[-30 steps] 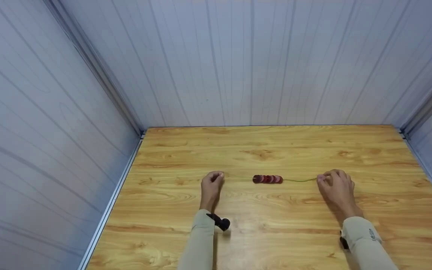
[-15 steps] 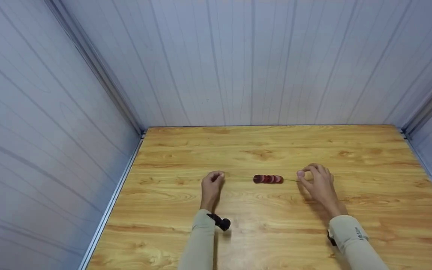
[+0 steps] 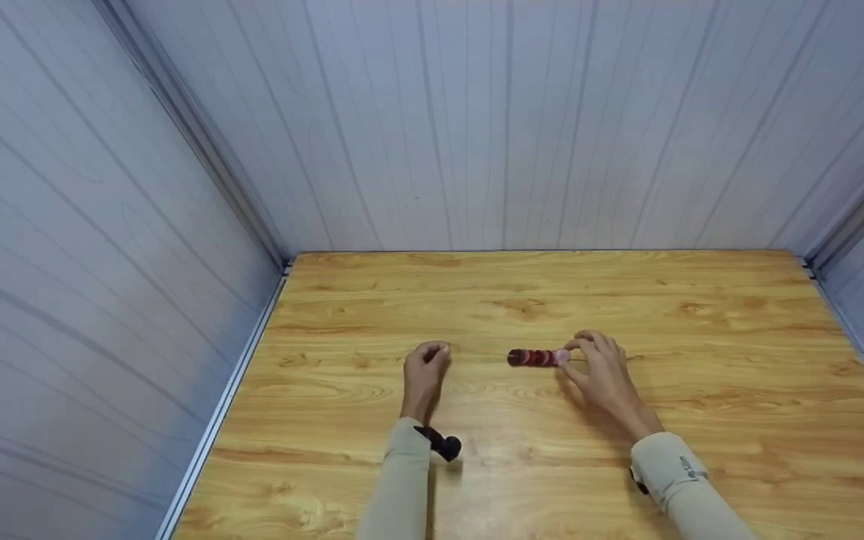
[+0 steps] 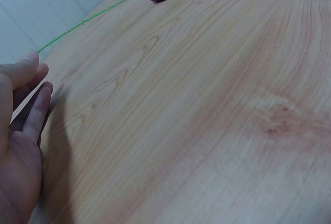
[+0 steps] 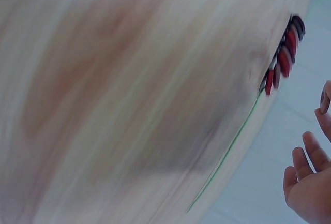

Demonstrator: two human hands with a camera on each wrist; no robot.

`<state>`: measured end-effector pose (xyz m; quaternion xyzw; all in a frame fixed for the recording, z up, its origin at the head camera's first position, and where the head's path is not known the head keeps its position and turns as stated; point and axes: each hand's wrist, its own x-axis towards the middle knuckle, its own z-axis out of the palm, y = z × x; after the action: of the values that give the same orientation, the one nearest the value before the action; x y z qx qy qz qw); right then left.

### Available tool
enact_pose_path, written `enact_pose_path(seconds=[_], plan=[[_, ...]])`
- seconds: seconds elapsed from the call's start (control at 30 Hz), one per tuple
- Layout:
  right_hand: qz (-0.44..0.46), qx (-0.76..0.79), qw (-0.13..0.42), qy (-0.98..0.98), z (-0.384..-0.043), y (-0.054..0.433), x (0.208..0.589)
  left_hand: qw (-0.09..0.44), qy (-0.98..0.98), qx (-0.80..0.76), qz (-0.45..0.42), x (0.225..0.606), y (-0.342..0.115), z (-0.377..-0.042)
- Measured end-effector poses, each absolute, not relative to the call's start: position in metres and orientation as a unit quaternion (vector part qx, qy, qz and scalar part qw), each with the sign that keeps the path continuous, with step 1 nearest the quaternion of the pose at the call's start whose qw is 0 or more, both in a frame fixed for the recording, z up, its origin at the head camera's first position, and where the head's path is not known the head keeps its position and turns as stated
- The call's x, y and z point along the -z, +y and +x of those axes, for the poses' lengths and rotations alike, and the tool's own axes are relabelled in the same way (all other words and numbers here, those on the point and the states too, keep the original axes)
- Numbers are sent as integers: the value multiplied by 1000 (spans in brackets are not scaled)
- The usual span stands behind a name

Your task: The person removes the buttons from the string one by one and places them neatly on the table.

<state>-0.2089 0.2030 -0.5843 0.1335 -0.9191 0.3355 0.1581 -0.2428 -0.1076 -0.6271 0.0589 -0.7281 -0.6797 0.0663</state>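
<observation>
A green string (image 4: pixel 90 18) runs through a row of dark red, red and pink buttons (image 3: pixel 533 358) on the wooden table. To the left of the row, my left hand (image 3: pixel 423 371) pinches the string's end between thumb and fingers. My right hand (image 3: pixel 603 379) holds a pale pink button (image 3: pixel 562 356) by its edge, at the row's right end in the head view. In the right wrist view that button looks apart from the string; whether it is threaded, I cannot tell. The string's other end lies loose on the table beyond my right hand.
White panel walls (image 3: pixel 469 127) stand behind the wooden table (image 3: pixel 537 465) and at both sides. Each wrist bears a strapped-on black camera, the left one (image 3: pixel 443 444) jutting over the table.
My right hand has moved left along the string with the pale pink button, from near the loose end to the row's right end. My left hand and the row have stayed put.
</observation>
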Motion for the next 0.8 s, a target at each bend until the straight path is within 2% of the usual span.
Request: enact_pose_path(seconds=[0.43,0.8], plan=[[184,-332,127,-916,-201,172,591,53,-718,692,48,619,-108,-239],[232,-310,136,-912,-195,156,596,60,-714,696,50,627,-109,-241]])
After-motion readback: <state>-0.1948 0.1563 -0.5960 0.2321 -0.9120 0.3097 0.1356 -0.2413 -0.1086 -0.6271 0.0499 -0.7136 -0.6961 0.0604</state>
